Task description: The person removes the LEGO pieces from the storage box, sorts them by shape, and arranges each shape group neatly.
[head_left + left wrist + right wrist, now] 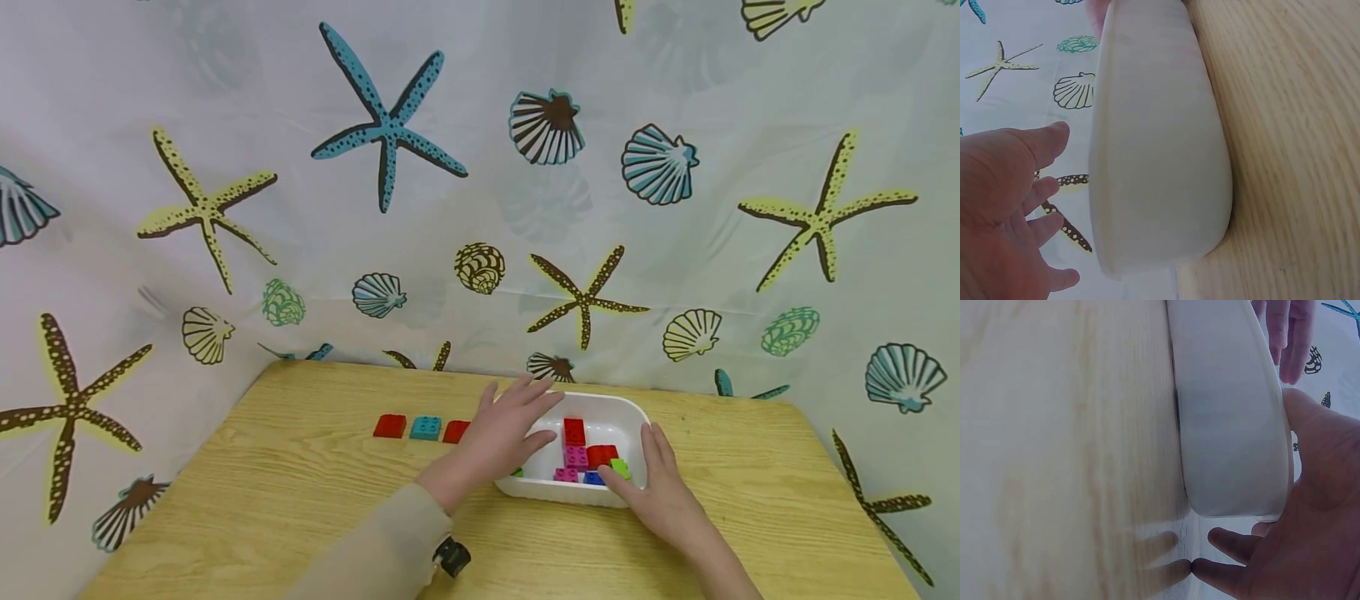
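Observation:
A white tray (566, 492) stands on the table with several toy bricks in it, among them a red brick (573, 431), a pink brick (576, 457), a lime green brick (620, 468) and a partly covered blue brick (594, 477). Over the tray's left part hovers my left hand (506, 429), fingers spread, nothing seen in its grasp. At the right end my right hand (667, 496) rests against the tray. Its thumb lies over the front rim and its straight fingers reach along the right side. In the right wrist view, splayed fingers (1235, 545) show beyond the tray's end.
Left of the tray, a red brick (389, 426), a teal brick (425, 427) and another red brick (455, 431) lie in a row on the wooden table (300, 492). A patterned curtain (465, 100) hangs behind the table and along both sides.

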Demonstrator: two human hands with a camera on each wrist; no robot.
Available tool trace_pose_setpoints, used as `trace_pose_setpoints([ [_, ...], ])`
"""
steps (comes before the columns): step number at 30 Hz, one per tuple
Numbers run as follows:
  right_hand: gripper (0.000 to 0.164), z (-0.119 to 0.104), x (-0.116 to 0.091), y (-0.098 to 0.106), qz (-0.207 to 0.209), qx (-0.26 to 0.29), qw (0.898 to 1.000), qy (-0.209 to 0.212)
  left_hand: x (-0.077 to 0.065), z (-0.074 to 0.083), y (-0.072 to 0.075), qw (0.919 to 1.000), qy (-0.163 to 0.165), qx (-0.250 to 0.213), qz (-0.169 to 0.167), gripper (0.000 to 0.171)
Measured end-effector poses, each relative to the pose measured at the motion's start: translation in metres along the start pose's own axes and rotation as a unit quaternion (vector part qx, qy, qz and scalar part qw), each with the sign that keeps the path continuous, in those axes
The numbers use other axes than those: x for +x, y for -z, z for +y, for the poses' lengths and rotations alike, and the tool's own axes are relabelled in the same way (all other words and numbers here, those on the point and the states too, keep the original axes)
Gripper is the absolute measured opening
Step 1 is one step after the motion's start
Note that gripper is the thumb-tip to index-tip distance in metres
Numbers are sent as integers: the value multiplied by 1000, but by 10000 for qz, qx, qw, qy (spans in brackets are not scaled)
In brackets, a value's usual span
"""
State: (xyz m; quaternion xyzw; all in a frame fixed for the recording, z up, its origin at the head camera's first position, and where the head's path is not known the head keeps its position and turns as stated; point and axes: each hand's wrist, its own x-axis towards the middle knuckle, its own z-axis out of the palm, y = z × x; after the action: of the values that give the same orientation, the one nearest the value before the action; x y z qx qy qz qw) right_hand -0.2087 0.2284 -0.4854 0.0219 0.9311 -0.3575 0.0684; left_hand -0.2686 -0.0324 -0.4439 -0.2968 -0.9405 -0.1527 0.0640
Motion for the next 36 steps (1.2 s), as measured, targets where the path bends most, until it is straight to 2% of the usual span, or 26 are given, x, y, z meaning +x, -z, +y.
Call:
trace_pose_setpoints([
  [8, 120, 1, 0, 0, 4, 31, 10000, 3, 11, 0, -18, 9997, 29, 214, -125, 62],
  [17, 122, 4, -1, -1, -14, 30, 10000, -7, 19, -4, -35, 9992, 144, 248, -287, 58],
  [24, 120, 5, 0, -1, -19, 61, 10000, -30, 27, 1, -37, 9977, -102, 541, -402, 58],
  [30, 118, 6, 1, -2, -10, 22, 10000, -14, 34, 4, -42, 9955, -146, 750, -566, 58],
  [36, 119, 4, 1, 1, -12, 24, 10000, -8, 38, 5, -44, 9936, -193, 968, -544, 58],
])
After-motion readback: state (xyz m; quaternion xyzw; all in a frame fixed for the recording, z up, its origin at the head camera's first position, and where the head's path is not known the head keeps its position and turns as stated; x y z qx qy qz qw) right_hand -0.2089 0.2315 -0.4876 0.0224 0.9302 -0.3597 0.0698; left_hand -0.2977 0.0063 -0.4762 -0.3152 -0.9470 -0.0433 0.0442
